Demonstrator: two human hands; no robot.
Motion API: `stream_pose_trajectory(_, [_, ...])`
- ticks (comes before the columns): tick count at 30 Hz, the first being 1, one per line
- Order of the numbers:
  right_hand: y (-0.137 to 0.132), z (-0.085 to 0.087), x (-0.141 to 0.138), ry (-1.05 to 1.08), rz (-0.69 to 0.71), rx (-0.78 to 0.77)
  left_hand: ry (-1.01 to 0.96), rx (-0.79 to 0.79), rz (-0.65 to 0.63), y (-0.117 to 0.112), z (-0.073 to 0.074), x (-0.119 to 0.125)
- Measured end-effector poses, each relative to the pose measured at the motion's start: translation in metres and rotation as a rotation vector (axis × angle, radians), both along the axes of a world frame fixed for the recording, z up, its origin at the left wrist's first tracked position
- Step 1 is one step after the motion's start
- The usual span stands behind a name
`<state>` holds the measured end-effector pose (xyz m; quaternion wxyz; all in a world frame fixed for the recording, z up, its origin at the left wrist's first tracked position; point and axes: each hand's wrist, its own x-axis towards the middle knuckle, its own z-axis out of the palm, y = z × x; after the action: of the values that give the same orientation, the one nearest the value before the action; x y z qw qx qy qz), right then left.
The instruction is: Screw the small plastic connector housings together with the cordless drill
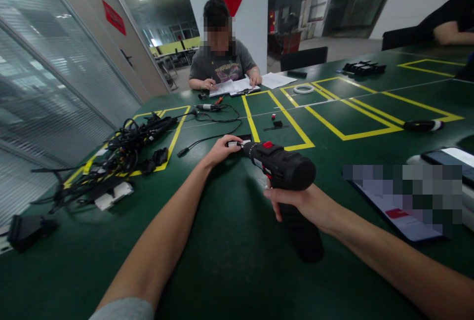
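A black cordless drill [279, 162] with red accents is gripped by its handle in my right hand [301, 201]. Its chuck points left and away, and the tip reaches a small dark part with a white face [247, 139] on the table. My left hand [222, 151] pinches that small part beside the drill tip, so its fingers partly cover it. I cannot make out exactly what the part is. Just beyond lie a thin black strip with a small block [277, 124] and a tiny red-and-white piece [273, 116].
Tangled black cables [129, 144] and adapters lie at left. A black cable [207, 136] runs near my left hand. A phone [398, 211] lies at right, with a roll of tape [303, 89] farther back. A person [225, 63] writes on papers across the green table [222, 265].
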<state>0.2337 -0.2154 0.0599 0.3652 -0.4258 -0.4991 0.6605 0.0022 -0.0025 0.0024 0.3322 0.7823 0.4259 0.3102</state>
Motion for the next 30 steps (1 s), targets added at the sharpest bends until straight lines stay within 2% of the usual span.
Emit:
stream_pose_trajectory(19, [-0.0024, 0.0033, -0.0015, -0.042, -0.038, -0.01, 0.005, 0.03, 0.017, -0.0035, 0.0031, 0.0018])
stream_pose_trajectory(30, [0.0013, 0.0015, -0.0007, 0.003, -0.003, -0.04, -0.008, 0.021, 0.013, -0.0028, 0.0023, 0.0025])
